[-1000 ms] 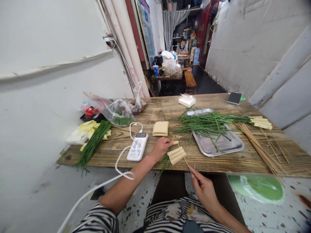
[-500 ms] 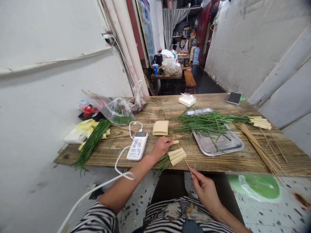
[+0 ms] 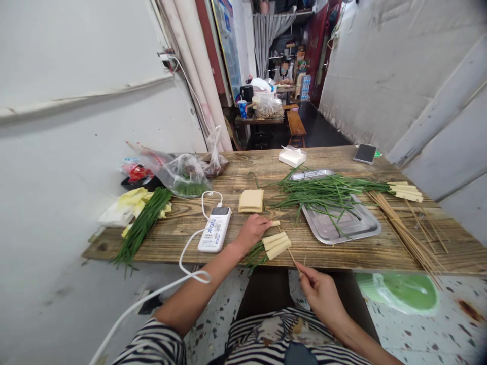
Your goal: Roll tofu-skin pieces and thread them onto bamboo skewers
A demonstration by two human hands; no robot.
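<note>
My left hand [image 3: 254, 232] is closed on a pale yellow tofu-skin roll [image 3: 275, 223], whose end shows past the fingers. Just below it, several more tofu-skin rolls [image 3: 276, 245] lie side by side at the table's front edge, with green chives [image 3: 257, 254] trailing out to the left. A thin bamboo skewer [image 3: 291, 255] runs through these rolls toward the upper one; where its tip ends is unclear. At the skewer's lower end, my right hand [image 3: 321, 293] pinches it between thumb and fingers. Behind my left hand sits a stack of square tofu-skin sheets [image 3: 251, 201].
Loose chives [image 3: 323, 190] lie across a metal tray [image 3: 348, 234]. Right of it are bamboo skewers [image 3: 401, 233] and skewered rolls [image 3: 405, 191]. A corded power bank [image 3: 215, 231], a chive bundle [image 3: 146, 223] and plastic bags [image 3: 188, 175] are leftward. A phone [image 3: 365, 153] lies far right.
Both hands stay nearly where they were, still on the roll and the skewer. The whole view has shifted very slightly.
</note>
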